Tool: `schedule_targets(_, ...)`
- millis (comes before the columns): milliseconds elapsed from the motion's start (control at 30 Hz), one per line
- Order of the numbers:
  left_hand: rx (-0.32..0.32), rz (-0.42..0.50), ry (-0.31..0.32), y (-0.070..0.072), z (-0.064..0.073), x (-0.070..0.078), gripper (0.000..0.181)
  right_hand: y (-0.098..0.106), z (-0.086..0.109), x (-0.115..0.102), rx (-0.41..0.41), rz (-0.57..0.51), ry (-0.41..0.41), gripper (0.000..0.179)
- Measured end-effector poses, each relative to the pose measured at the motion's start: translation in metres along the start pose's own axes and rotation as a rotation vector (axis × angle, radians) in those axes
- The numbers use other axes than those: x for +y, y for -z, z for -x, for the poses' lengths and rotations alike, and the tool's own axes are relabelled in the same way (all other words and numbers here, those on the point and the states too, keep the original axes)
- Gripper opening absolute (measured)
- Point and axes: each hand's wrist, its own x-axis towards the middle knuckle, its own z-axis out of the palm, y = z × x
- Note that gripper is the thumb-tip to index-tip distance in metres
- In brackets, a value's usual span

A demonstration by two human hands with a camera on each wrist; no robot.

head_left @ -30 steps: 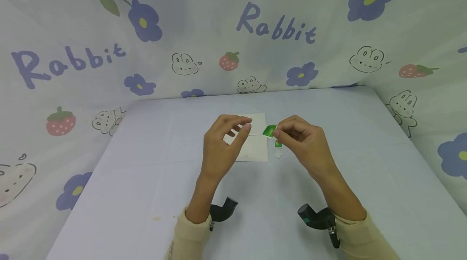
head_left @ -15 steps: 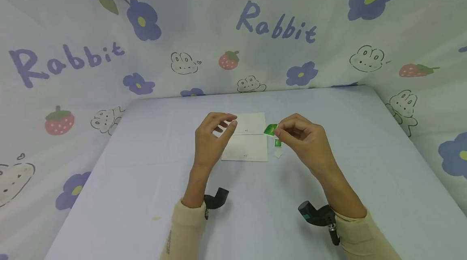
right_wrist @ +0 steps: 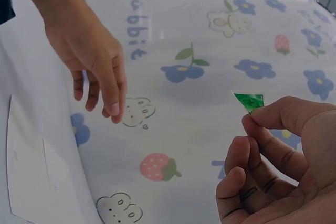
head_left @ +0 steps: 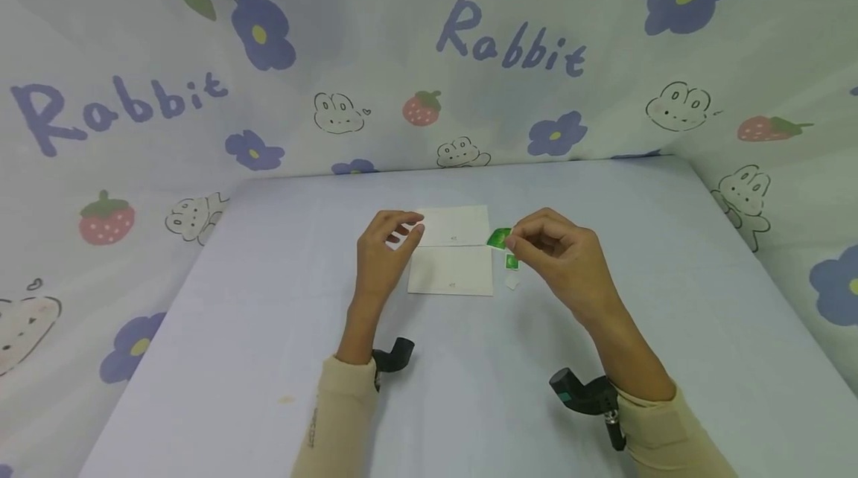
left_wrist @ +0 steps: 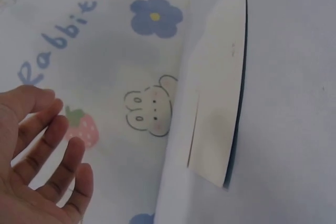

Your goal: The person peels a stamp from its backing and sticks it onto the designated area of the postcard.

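Note:
My right hand (head_left: 561, 255) pinches a small shiny green sticker-like piece (head_left: 498, 238) between thumb and forefinger, raised above the table. In the right wrist view the piece (right_wrist: 251, 101) sticks out past the fingertips, its pointed corner to the left. My left hand (head_left: 385, 258) hovers at the left side of two white paper rectangles, with bent, relaxed fingers and nothing in them. The far rectangle (head_left: 456, 225) and the near rectangle (head_left: 450, 271) lie edge to edge, each with tiny print near its lower edge.
Just below the right fingertips, a small stamp-like green square (head_left: 512, 261) with a white border lies on the white-covered table (head_left: 234, 344). Nearer me is a little white scrap (head_left: 512, 281). A patterned cloth (head_left: 375, 39) hangs behind the table.
My left hand has moved left, away from the right hand, uncovering more of the white paper rectangles. The right hand still pinches the green piece in nearly the same place.

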Motion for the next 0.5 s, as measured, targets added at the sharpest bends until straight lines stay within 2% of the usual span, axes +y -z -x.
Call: schedule_targets(500,0.012,0.011,0.096,-0.006,0.002,-0.030,0.018,-0.001,-0.002,0.002,0.000,0.031,-0.009,0.006)
